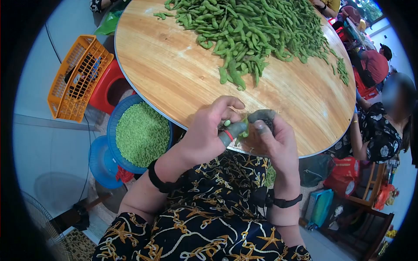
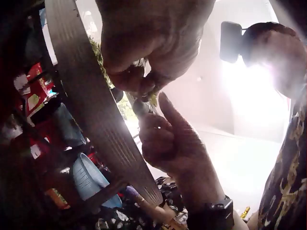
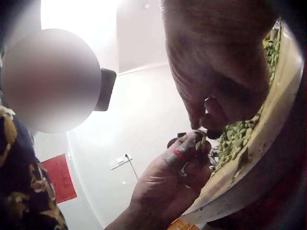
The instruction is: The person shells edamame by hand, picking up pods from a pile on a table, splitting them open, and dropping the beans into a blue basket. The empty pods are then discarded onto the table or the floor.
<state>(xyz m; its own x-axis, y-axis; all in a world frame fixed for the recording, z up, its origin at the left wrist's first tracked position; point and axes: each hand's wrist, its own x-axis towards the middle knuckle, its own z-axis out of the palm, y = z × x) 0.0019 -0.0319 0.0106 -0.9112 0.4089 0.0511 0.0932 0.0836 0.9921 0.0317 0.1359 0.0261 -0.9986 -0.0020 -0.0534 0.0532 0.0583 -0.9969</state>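
Note:
Over the near edge of the round wooden table [image 1: 165, 82], the left hand [image 1: 213, 126] pinches a green pod [image 1: 244, 128] with its thumb, which wears a grey cover and a red band. A pale bean [image 1: 227, 123] shows beside that thumb. The right hand [image 1: 278, 135], thumb and forefinger darkly covered, has its fingers curled at the pod's other side. In the right wrist view the left hand [image 3: 168, 177] holds the pod close under the right hand [image 3: 216, 72]. A large heap of green pods [image 1: 248, 35] lies across the table's far side.
Left of the table, a blue basket [image 1: 111, 130] holds shelled green beans [image 1: 141, 135]. Near it are a blue basin [image 1: 100, 163], a red stool [image 1: 101, 93] and an orange crate [image 1: 65, 93]. A fan [image 1: 37, 217] stands lower left. People sit at the right.

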